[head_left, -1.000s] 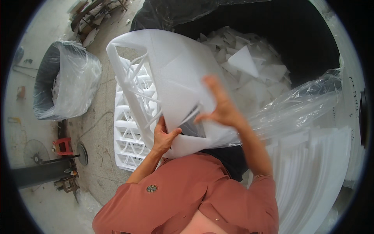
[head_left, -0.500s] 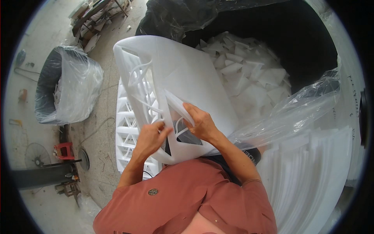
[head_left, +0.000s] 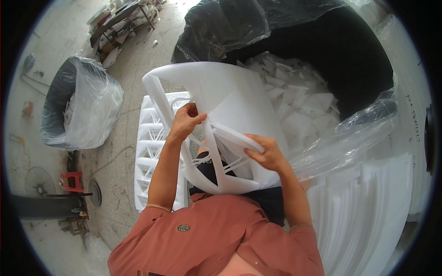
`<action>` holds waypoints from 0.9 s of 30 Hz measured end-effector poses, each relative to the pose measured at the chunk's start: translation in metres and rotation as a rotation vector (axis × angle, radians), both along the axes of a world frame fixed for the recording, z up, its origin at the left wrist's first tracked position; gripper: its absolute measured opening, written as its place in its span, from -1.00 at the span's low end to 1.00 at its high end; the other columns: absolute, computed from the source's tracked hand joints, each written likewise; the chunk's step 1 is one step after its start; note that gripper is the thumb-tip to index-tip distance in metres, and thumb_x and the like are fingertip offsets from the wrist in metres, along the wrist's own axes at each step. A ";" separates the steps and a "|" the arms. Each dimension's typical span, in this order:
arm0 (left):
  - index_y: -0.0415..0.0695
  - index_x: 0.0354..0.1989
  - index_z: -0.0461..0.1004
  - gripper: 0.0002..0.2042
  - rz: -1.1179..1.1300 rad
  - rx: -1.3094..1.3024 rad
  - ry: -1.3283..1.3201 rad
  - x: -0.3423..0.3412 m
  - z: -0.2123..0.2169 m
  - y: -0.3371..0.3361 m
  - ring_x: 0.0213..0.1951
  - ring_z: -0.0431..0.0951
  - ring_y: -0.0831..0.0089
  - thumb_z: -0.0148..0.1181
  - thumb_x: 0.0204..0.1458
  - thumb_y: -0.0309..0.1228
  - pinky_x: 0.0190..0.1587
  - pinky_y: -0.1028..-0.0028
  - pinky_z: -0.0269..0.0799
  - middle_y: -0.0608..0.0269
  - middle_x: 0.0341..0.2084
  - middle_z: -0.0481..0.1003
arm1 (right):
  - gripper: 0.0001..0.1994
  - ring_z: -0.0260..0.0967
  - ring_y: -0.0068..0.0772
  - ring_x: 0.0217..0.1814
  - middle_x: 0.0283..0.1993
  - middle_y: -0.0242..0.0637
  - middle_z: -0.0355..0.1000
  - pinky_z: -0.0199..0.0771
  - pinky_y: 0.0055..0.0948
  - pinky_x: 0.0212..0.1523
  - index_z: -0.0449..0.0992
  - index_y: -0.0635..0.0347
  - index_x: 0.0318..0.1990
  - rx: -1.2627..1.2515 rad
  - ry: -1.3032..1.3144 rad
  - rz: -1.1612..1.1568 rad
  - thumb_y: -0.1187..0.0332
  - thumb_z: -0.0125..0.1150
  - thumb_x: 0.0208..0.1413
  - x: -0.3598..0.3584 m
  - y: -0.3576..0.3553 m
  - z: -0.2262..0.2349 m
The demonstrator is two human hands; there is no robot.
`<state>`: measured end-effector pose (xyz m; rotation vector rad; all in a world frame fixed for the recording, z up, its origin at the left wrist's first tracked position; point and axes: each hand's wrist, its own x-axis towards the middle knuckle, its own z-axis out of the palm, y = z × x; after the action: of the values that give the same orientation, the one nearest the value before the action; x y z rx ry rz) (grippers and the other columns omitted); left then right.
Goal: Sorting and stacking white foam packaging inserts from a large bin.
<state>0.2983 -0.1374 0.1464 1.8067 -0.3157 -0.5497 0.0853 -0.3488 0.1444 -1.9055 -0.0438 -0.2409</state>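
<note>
A large white foam sheet (head_left: pixel 230 92) with triangular cut-outs stands bent across my lap, its near end by my shirt. My left hand (head_left: pixel 186 120) pinches the sheet's thin rib between two openings, thumb and fingertips together. To the right, my right hand (head_left: pixel 267 152) is closed on a white foam offcut (head_left: pixel 237 138), a long wedge-shaped piece tilted out of its opening. Thin white strands run across the openings below both hands. The fingertips of the right hand are partly hidden behind the offcut.
Beyond the sheet stands a big black plastic-lined bin (head_left: pixel 359 50) holding white foam scraps (head_left: pixel 304 92). Left of my legs lies a stack of cut-out foam (head_left: pixel 147 152). Plain foam sheets (head_left: pixel 363 207) stand at right. A second lined bin (head_left: pixel 96 106) and a red stool (head_left: pixel 72 181) are at far left.
My left hand has moved farther away along the sheet to the rib. My right hand has swung right, pulling the offcut outward. The sheet's far end has come nearer.
</note>
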 end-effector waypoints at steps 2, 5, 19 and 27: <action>-0.42 -0.10 0.41 -0.62 -0.008 0.006 -0.041 0.000 0.001 0.000 -0.29 0.54 0.42 0.26 -0.09 -0.48 -0.18 0.45 0.46 0.10 -0.33 0.53 | -0.66 0.51 -0.27 -0.25 -0.23 -0.22 0.53 0.47 -0.44 -0.15 0.47 0.36 -0.05 0.208 0.154 0.015 0.46 0.28 -0.02 -0.007 -0.030 0.005; -0.42 -0.06 0.36 -0.62 0.046 0.073 -0.161 0.010 -0.009 -0.003 -0.25 0.53 0.35 0.17 -0.05 -0.47 -0.13 0.42 0.44 0.06 -0.27 0.51 | -0.63 0.46 -0.28 -0.14 -0.16 -0.20 0.47 0.49 -0.26 -0.09 0.41 0.39 0.01 0.658 -0.002 -0.272 0.42 0.25 0.05 -0.021 -0.084 -0.007; -0.34 -0.05 0.30 -0.65 -0.055 -0.582 0.441 -0.032 0.001 -0.036 -0.53 0.43 0.47 0.02 0.09 -0.32 -0.39 0.50 0.42 0.10 -0.43 0.50 | 0.10 0.15 -0.08 0.32 0.30 0.12 0.11 0.26 -0.30 0.22 -0.05 0.46 0.33 0.208 -0.062 -0.376 -0.09 0.46 -0.19 0.088 0.045 -0.024; -0.19 -0.10 0.25 -0.64 -0.093 -0.478 0.271 -0.037 0.015 -0.041 -0.58 0.36 0.52 0.12 0.17 -0.15 -0.52 0.59 0.28 0.13 -0.47 0.45 | -0.51 0.49 -0.33 -0.36 -0.29 -0.12 0.52 0.51 -0.40 -0.28 0.47 0.40 -0.09 0.095 0.157 -0.416 0.10 0.32 0.03 0.075 -0.015 -0.026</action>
<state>0.2613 -0.1782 0.1616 1.2452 -0.3142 -0.7091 0.1604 -0.3640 0.1186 -1.8180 0.4653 -0.3644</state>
